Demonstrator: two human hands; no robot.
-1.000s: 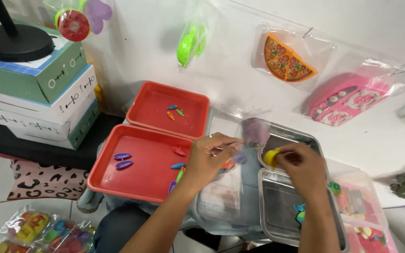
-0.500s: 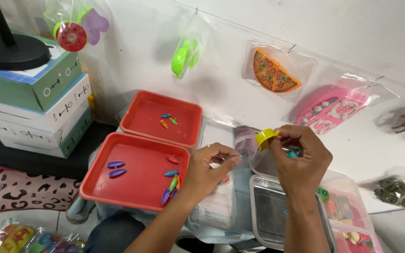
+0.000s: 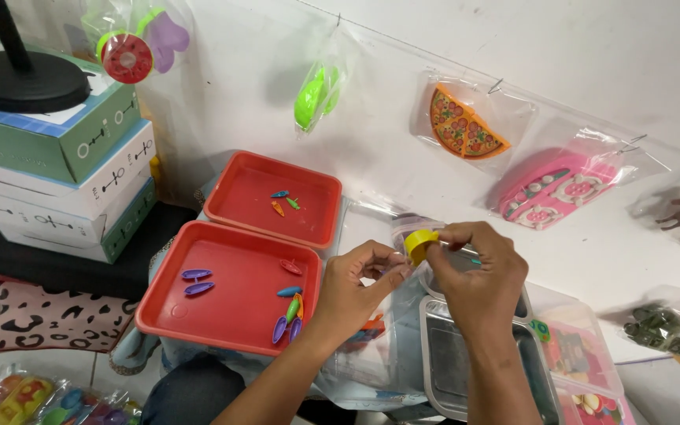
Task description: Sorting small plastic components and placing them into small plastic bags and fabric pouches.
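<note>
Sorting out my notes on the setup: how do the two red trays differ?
The near red tray holds more small pieces, among them two purple ones apart on its left and a cluster at its right edge; the far red tray holds only three, close together near its middle. The near tray lies closer to the left hand, the far tray nearer the wall. Both are square, shallow and the same red.

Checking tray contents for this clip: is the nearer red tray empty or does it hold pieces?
Not empty. The nearer red tray holds two purple pieces at its left and a cluster of coloured pieces at its right.
</note>
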